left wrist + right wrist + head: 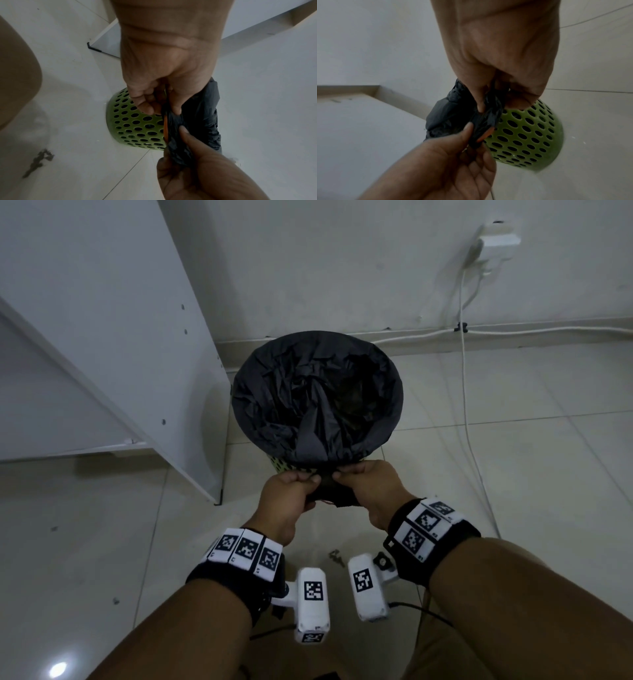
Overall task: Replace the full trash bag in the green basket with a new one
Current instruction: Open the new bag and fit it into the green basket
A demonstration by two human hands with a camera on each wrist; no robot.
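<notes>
A green perforated basket stands on the tiled floor. A black trash bag lines it, its edge folded over the rim. At the near side of the rim my left hand and right hand sit close together. Each pinches a bunch of the bag's edge. An orange drawstring shows in the gathered plastic between them. What lies inside the bag is dark and hard to make out.
A white cabinet panel stands just left of the basket. The wall behind carries a socket with white cables running down and along the floor to the right. A bunch of keys lies on the tiles near my wrists.
</notes>
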